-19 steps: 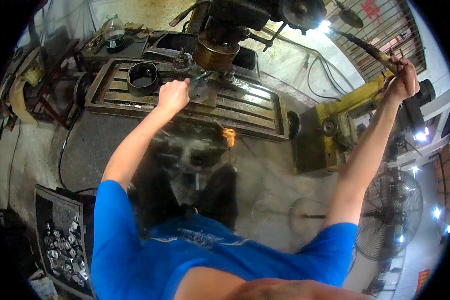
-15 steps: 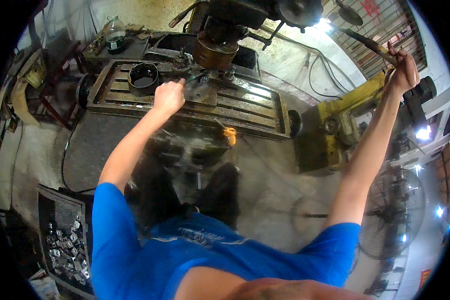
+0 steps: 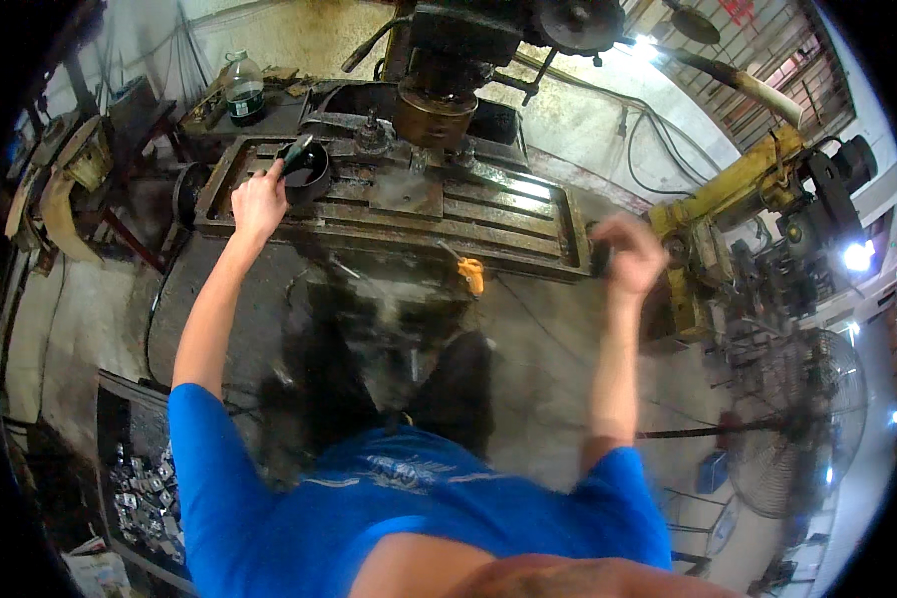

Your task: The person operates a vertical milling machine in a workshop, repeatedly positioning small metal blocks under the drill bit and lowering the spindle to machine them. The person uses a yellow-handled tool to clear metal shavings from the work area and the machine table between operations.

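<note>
Left hand (image 3: pixel 259 204) has swung leftward, fingers closed round the green tool (image 3: pixel 296 152) at the black pot (image 3: pixel 311 190), left on the table (image 3: pixel 503 221), where steadiness should help; right hand (image 3: pixel 630 257), off the lever (image 3: pixel 767 98), blurs, fingers unreadable.

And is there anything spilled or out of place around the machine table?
Nothing clearly stands out: the black pot sits upright on the grimy table, and the left hand holds a green tool by it.

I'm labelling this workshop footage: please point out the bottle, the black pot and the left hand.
Bottle (image 3: pixel 244 93), head view: its body.
Black pot (image 3: pixel 314 191), head view: outer wall.
Left hand (image 3: pixel 259 206), head view: its back.
</note>
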Demonstrator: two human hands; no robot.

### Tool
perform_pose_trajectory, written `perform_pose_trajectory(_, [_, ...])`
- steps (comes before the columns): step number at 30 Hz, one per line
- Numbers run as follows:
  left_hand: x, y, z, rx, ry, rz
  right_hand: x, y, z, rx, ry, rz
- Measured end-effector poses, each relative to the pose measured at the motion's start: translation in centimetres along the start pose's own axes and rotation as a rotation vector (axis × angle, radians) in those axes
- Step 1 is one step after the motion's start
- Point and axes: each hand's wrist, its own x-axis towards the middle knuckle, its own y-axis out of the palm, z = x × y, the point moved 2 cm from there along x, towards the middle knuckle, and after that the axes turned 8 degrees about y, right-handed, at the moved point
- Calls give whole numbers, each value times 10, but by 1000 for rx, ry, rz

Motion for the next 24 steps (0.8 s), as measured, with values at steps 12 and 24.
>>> perform_pose_trajectory(12, [-7, -13, 5, 6, 44, 120, -178, 46, -244, 90, 945, 96])
perform_pose_trajectory(24, [-95, 13, -154, -1539, -518, 413, -145, 82, -120, -594, 566, 346])
